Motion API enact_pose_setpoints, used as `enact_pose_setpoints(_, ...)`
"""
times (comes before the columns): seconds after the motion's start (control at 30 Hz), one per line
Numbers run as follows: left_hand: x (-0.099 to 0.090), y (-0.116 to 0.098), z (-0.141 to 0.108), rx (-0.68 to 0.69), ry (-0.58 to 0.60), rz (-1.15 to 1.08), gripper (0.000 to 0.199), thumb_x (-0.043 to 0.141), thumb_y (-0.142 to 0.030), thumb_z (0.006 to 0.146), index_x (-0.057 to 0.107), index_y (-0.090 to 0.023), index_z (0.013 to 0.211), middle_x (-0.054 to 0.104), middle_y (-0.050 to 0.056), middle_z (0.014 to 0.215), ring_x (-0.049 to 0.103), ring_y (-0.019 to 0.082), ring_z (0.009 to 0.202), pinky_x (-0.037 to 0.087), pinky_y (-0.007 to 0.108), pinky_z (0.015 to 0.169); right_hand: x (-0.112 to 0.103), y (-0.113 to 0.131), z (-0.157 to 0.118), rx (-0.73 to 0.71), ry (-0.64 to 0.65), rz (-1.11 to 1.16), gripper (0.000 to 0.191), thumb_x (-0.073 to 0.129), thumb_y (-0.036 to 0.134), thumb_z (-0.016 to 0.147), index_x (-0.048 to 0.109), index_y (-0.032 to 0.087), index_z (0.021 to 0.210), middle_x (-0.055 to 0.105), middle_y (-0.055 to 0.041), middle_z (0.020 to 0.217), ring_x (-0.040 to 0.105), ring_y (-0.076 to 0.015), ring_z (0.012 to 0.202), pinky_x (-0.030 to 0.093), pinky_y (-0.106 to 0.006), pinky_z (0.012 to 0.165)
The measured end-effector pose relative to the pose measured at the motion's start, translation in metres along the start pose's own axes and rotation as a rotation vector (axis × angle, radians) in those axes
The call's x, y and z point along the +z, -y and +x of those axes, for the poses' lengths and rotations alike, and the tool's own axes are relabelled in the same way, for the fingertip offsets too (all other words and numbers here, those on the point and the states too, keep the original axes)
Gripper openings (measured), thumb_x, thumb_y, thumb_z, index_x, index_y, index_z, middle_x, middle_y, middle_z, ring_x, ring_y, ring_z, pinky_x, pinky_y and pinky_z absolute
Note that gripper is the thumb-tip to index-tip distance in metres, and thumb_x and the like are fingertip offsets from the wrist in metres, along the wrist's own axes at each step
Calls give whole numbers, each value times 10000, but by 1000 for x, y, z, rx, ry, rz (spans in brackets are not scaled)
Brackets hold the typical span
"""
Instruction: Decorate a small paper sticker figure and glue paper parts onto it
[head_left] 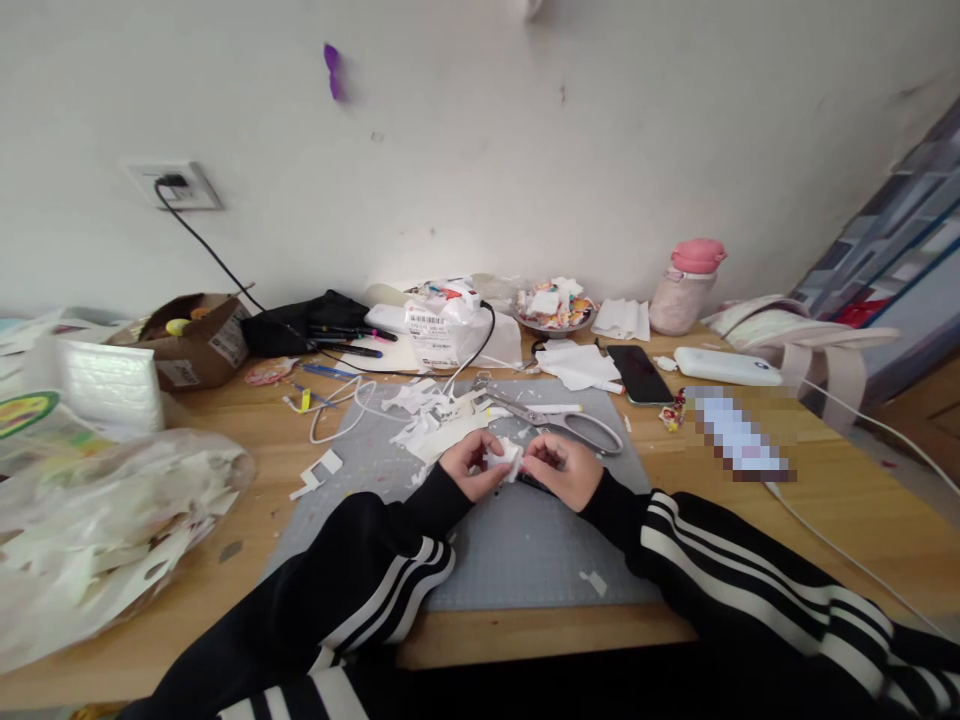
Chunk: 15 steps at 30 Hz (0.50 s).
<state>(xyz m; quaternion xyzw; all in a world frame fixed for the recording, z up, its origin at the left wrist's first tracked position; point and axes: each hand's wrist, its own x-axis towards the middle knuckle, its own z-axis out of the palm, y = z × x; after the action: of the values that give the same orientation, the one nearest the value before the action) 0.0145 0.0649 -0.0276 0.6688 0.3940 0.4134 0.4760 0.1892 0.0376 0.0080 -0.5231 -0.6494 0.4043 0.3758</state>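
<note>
Two hands at a small white paper piece [507, 455]
Left hand [474, 466] and right hand [561, 470] pinch it narrowly between fingertips above the gray cutting mat [536, 560], near the scissors [577, 428].

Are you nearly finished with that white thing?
Some cutting looks done: white scraps lie on the mat, near the scissors. The left hand and right hand hold a white piece. It's not set down, so finishing it is probably left; beyond that, I can't tell.
</note>
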Motion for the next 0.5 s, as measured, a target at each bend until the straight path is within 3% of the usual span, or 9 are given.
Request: enact_pose_setpoints(0.5, 3, -9, -1, -13, -4, -18, 414, 735, -472, 565, 469, -179, 688, 477, -54, 594, 368, 58, 492, 323, 215, 507, 1, 0, 0, 7, 16, 21, 78, 564, 238, 657, 584, 164, 646, 546, 26, 539, 467, -100, 501, 395, -216, 503)
